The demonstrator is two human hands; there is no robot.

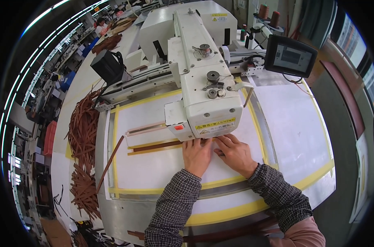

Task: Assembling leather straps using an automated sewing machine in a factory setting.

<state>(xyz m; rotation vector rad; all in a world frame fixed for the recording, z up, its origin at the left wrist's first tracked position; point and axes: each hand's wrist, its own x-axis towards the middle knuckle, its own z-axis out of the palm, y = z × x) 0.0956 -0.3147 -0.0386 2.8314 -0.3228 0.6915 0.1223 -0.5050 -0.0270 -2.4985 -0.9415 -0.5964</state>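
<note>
Left hand (195, 157) and right hand (238, 157) are meeting at the brown strip (156, 146) on the white board (150, 173), their grip hidden beneath the sewing machine (211, 108), whose yellow label (215, 124) is showing print.

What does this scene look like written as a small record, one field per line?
Machine: white sewing machine, its front end above the hands
Left hand: fingers at the machine's front edge, near the visible right end of a brown strip
Right hand: beside the left, fingers bent toward the same edge; exact contact unclear
Work surface: white sheet bordered with yellow tape
Supply: tangled brown strips, at left
Screen: dark-framed, upper right
Thread: brown spools, behind the screen
</note>
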